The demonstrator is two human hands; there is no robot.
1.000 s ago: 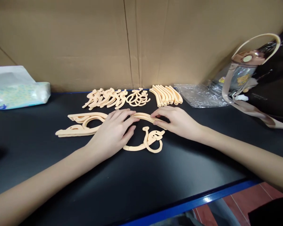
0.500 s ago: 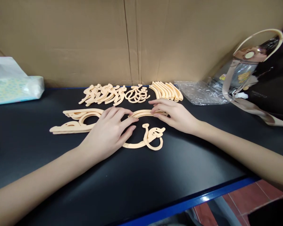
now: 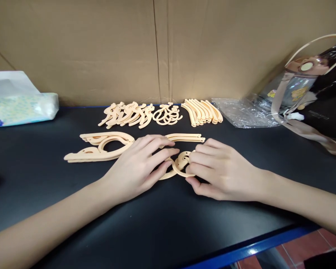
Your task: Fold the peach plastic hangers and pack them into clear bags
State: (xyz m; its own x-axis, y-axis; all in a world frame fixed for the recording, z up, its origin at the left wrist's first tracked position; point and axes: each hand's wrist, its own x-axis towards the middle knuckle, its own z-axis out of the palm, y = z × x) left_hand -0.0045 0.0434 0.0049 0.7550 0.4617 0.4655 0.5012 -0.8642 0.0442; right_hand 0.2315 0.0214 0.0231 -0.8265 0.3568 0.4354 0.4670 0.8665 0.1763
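Cream plastic parts that look like pieces of folding clothes hangers lie on the black table. In front of me is an animal-shaped centre piece [image 3: 182, 160] with a hook [image 3: 177, 170] across it. My right hand [image 3: 218, 170] has its fingers curled in on the right side of these pieces, partly hiding them. My left hand [image 3: 144, 164] is open beside their left end, fingers apart, thumb and index finger close to the hook. Just behind, two curved hanger arms [image 3: 184, 137] lie side by side. Left of my left hand rest folded hangers [image 3: 100, 154], stacked together.
Along the back are piles of centre pieces [image 3: 128, 114], hooks [image 3: 167, 114] and hanger arms [image 3: 203, 112]. A clear plastic bag [image 3: 238, 112], a strapped water bottle [image 3: 299, 84] and a black bag [image 3: 330, 108] stand right. A tissue pack [image 3: 22, 108] lies left, before a cardboard wall [image 3: 100, 48].
My right hand has left the curved arms and come nearer me, onto the animal-shaped piece and hook. My left hand has shifted little. The view has turned slightly left.
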